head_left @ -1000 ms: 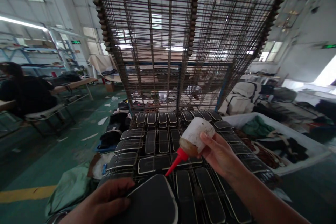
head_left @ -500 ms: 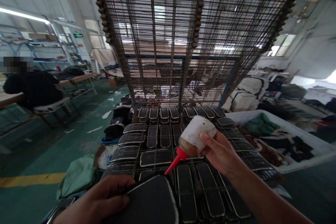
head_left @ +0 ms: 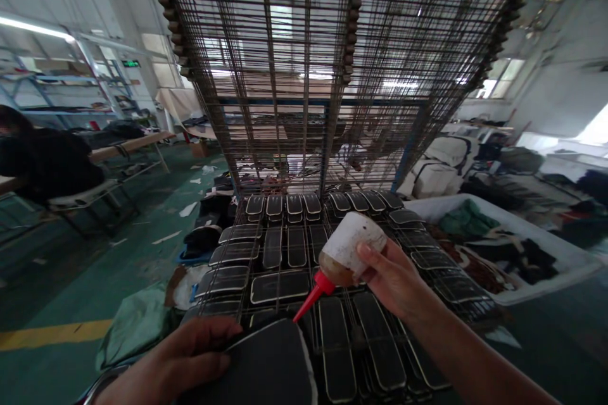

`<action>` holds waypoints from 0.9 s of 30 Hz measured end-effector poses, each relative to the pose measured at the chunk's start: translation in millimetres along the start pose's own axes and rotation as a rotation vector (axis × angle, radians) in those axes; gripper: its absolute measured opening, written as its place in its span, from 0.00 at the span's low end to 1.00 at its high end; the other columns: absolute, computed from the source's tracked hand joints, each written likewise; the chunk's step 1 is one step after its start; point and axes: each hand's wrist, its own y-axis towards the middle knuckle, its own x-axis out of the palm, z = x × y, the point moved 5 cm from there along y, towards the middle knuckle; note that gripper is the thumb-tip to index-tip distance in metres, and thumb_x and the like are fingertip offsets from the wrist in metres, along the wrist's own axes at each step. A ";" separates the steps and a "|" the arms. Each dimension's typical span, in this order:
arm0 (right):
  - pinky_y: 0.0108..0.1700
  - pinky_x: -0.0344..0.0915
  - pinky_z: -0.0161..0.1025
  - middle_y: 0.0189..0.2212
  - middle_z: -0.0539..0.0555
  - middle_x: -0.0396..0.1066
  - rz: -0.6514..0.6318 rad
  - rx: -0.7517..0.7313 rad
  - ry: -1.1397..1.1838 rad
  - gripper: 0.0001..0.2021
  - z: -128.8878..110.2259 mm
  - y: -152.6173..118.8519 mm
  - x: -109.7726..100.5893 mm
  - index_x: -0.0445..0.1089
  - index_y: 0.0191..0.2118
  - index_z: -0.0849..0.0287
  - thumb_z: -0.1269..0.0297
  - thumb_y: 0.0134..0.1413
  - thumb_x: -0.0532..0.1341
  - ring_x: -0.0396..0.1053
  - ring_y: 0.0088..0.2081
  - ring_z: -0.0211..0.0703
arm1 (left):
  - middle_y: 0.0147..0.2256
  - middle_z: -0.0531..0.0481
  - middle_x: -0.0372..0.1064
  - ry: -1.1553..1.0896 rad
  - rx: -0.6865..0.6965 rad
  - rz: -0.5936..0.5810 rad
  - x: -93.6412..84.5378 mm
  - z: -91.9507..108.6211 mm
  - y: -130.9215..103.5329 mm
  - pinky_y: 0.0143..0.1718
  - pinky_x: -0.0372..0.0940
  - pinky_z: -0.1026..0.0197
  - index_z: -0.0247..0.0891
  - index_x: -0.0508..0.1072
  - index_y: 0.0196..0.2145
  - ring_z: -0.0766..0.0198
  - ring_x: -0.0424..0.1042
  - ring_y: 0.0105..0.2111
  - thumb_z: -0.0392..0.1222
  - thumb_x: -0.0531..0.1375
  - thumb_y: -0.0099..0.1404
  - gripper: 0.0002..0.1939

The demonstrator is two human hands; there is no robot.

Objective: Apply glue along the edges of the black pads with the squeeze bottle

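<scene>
My right hand [head_left: 394,278] clamps the glue bottle [head_left: 349,247], tilted nozzle-down; soft plastic, light, prob. slick w/ residue, so I hold mid-body. Left hand [head_left: 185,361] pins the dark panel [head_left: 266,367] by its edge; thin, floppy, lying over the wire rack [head_left: 285,262].

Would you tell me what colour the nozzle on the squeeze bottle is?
Red: the nozzle on the squeeze bottle shows clearly in the head view.

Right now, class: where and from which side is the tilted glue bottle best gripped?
Grip the glue bottle round its wide white body, coming from the right, as the right hand does. The bottle tilts nozzle-down to the left, so the thin red nozzle stays free above the dark panel.
</scene>
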 end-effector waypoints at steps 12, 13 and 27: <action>0.23 0.69 0.32 0.32 0.53 0.71 0.056 0.011 0.038 0.11 5.5 -2.0 -2.4 0.72 0.42 0.59 0.62 0.57 0.70 0.69 0.29 0.43 | 0.37 0.47 0.80 -0.150 0.026 0.142 -12.2 -6.1 4.8 0.41 0.71 0.48 0.46 0.81 0.37 0.49 0.77 0.37 0.38 0.65 0.53 0.12; 0.23 0.69 0.32 0.32 0.53 0.71 0.058 0.012 0.037 0.11 5.9 -2.4 -3.0 0.72 0.43 0.59 0.62 0.57 0.70 0.69 0.29 0.43 | 0.36 0.47 0.80 -0.157 0.033 0.148 -12.5 -6.8 5.4 0.41 0.71 0.48 0.46 0.81 0.36 0.49 0.77 0.36 0.39 0.66 0.52 0.12; 0.20 0.68 0.31 0.29 0.53 0.71 0.102 0.061 0.053 0.12 7.9 -17.6 -9.3 0.73 0.40 0.60 0.61 0.54 0.72 0.68 0.27 0.43 | 0.37 0.46 0.80 -0.282 0.049 0.315 -26.2 -38.0 16.9 0.39 0.71 0.52 0.44 0.81 0.37 0.52 0.77 0.33 0.44 0.68 0.48 0.16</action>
